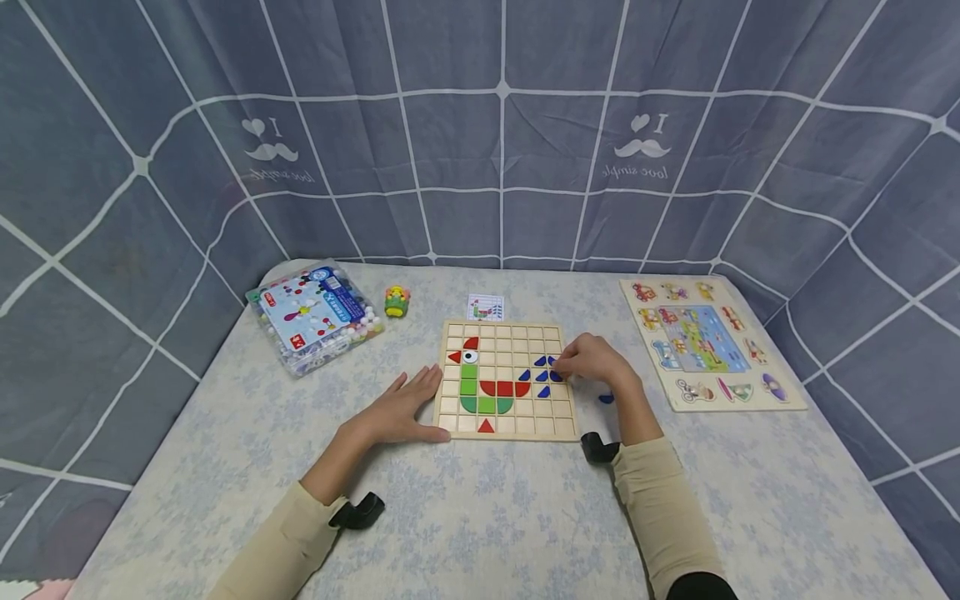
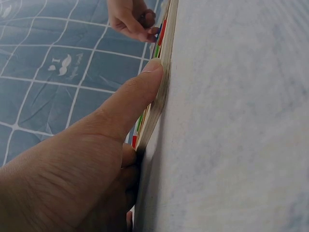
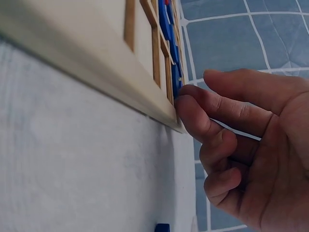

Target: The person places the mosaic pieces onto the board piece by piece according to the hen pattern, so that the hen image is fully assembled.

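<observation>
A square wooden grid board [image 1: 525,425] lies on the table, with coloured flat pieces forming a bird-like shape. My left hand [image 1: 401,408] rests at its left side, fingers spread; in the left wrist view the thumb [image 2: 130,99] lies along the board's edge. At the right side of the board, my right hand [image 1: 600,362] touches a blue piece [image 3: 175,79] with bent fingertips. Its thumb [image 3: 236,79] stands apart from the index finger in the right wrist view. Several blue pieces [image 1: 543,392] sit in the cells beside it. Green pieces [image 1: 468,387] and red pieces [image 1: 505,388] lie further left.
A small pattern card [image 1: 486,307] lies behind the board, with a toy figure [image 1: 397,302] to its left. At the back left is a clear box of small beads [image 1: 318,317]. A picture puzzle [image 1: 708,342] lies at right. One loose blue piece [image 1: 606,398] is near my right wrist.
</observation>
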Tool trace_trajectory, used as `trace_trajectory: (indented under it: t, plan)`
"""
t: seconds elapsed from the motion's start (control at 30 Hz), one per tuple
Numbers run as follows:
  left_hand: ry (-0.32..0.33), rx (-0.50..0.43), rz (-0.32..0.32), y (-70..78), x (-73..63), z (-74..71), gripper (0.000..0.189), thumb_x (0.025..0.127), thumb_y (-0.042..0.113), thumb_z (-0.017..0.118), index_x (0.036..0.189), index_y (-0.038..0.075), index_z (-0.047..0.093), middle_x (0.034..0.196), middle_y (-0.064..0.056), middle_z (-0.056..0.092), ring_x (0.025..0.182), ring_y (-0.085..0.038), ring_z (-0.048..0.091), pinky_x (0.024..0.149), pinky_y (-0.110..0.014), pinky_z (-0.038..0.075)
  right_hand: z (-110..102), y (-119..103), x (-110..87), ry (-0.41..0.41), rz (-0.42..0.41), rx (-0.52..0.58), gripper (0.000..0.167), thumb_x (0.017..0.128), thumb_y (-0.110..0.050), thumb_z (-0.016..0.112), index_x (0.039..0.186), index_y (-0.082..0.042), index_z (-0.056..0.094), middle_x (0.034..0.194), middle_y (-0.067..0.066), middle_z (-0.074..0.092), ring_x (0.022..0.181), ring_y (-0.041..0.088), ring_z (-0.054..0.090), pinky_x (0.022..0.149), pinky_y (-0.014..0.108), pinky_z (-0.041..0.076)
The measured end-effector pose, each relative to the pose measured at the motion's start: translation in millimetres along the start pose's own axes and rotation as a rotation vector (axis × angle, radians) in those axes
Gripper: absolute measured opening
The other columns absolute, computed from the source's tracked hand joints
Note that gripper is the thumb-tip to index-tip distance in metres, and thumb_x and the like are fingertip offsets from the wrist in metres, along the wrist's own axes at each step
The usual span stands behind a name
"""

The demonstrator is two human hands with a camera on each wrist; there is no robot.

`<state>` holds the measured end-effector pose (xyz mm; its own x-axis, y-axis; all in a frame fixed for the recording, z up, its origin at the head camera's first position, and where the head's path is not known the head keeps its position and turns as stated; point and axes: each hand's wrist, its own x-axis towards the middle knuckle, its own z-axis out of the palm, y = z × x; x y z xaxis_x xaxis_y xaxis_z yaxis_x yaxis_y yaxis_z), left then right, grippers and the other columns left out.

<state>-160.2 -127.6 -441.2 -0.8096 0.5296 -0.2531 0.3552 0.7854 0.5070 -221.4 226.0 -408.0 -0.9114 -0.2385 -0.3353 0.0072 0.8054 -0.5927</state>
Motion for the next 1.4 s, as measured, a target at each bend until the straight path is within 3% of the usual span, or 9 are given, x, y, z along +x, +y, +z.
trace_trajectory:
  t: [0.17,0.43,0.6,0.7,0.9,1.1,1.4]
  plan:
    - [-0.004,-0.002,0.002,1.0,-0.7,-0.2,0.111,0.081,0.061,0.069,0.157,0.005,0.010,0.165,-0.011,0.009,0.153,-0.029,0.007,0.124,-0.052,0.002,-3.6,5.7,-1.1,0.002,-0.021,0.012,0.025,0.091,-0.026,0.066,0.097,-0.004,0.078,0.087,0.007,0.076,0.078,0.017,0.063,0.067,0.026,0.051]
    - [-0.003,0.001,0.001,1.4,-0.3,-3.2,0.111,0.080,0.061,0.069,0.157,0.006,0.009,0.165,-0.010,0.008,0.153,-0.029,0.006,0.124,-0.052,0.002,-8.1,9.5,-1.2,0.022,-0.024,0.033,0.020,0.086,-0.022,0.073,0.097,-0.005,0.077,0.091,0.007,0.074,0.076,0.015,0.056,0.065,0.023,0.047]
    - [-0.012,0.011,-0.027,-2.7,-1.6,-3.3,0.113,0.080,0.064,0.068,0.157,0.007,0.009,0.165,-0.010,0.008,0.153,-0.029,0.006,0.124,-0.052,0.003,-7.1,16.2,-7.0,0.008,-0.080,0.071,0.022,0.085,-0.020,0.074,0.102,-0.005,0.075,0.100,0.010,0.073,0.082,0.016,0.058,0.071,0.026,0.047]
    - [-0.015,0.006,-0.023,-3.7,-3.0,-3.9,0.112,0.080,0.063,0.068,0.156,0.006,0.009,0.165,-0.011,0.008,0.153,-0.030,0.006,0.124,-0.053,0.002,-6.2,25.6,-12.6,-0.012,-0.117,0.060,0.023,0.085,-0.017,0.074,0.104,-0.004,0.075,0.097,0.010,0.073,0.079,0.014,0.061,0.070,0.027,0.050]
    - [-0.006,-0.004,-0.010,-2.7,-1.6,-5.5,0.111,0.080,0.063,0.068,0.156,0.005,0.010,0.165,-0.011,0.008,0.153,-0.030,0.006,0.124,-0.052,0.001,-11.5,44.7,-25.6,-0.061,-0.102,0.073,0.021,0.082,-0.008,0.075,0.102,-0.002,0.074,0.087,0.008,0.072,0.071,0.012,0.062,0.065,0.029,0.051]
    - [-0.017,-0.007,-0.007,-2.1,-0.3,-4.9,0.112,0.080,0.063,0.068,0.157,0.007,0.008,0.165,-0.009,0.007,0.153,-0.028,0.004,0.124,-0.051,0.000,-17.7,54.7,-36.7,-0.119,-0.079,0.040,0.026,0.075,-0.001,0.077,0.101,-0.001,0.073,0.088,0.008,0.069,0.077,0.013,0.058,0.068,0.027,0.049]
    - [-0.012,-0.015,0.004,-1.5,0.6,-1.6,0.112,0.080,0.063,0.068,0.157,0.006,0.009,0.165,-0.010,0.007,0.153,-0.029,0.005,0.124,-0.052,0.001,-17.2,58.5,-39.6,-0.066,-0.071,-0.027,0.017,0.077,-0.001,0.076,0.093,-0.002,0.073,0.080,0.005,0.068,0.070,0.012,0.056,0.063,0.025,0.047]
